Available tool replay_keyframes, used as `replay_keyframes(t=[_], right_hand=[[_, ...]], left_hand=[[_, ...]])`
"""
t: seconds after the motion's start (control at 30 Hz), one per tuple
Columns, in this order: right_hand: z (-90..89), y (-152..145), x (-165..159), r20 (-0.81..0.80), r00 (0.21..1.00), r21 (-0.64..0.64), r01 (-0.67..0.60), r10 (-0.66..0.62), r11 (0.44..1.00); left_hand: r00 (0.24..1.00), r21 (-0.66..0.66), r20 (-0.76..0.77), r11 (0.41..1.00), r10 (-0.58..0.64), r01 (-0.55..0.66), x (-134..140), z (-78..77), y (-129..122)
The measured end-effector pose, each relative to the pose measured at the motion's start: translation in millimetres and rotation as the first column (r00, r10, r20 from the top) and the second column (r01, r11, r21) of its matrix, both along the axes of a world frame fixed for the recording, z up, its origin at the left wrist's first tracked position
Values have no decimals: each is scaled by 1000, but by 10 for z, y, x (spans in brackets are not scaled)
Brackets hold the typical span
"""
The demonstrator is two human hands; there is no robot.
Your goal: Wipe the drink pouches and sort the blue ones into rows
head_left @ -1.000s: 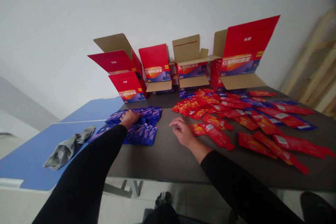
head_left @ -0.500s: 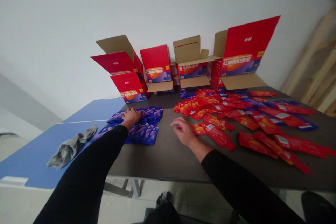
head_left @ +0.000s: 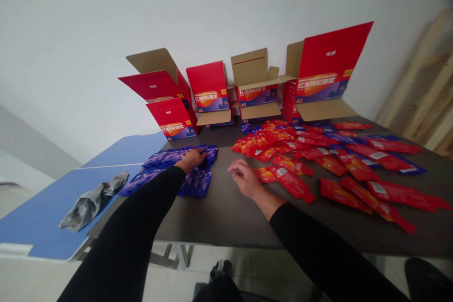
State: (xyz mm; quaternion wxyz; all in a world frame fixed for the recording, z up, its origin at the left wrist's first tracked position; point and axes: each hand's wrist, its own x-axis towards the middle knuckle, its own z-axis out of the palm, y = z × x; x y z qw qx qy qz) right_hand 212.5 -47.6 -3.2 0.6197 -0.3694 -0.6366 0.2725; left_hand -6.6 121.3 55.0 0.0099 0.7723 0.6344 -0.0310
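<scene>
My left hand lies palm down on the back row of blue-purple sachets, its fingers stretched out over the right part of that row. Two overlapping rows of these sachets lie on the dark table, partly hidden by my left sleeve. My right hand rests above the table just to the right, fingers loosely bent and apart, nothing in them. Close beside its wrist lie red sachets with orange print; a larger heap of red sachets spreads behind and to the right, with some blue ones among them.
Along the wall stand several open red cartons, flaps spread, the largest at the right. A grey cloth lies on the blue table at the left. Wooden slats stand at the far right.
My left hand has slid to the right along the back row of blue-purple sachets, uncovering those at its left. My right hand has stayed nearly in place.
</scene>
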Motion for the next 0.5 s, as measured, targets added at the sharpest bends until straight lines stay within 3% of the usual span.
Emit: replay_keyframes(t=[0.5], right_hand=[[-14,8,-7,-17,1000,-2,2,-2,1000]], left_hand=[[999,36,-49,999,1,1,12,67,-217]])
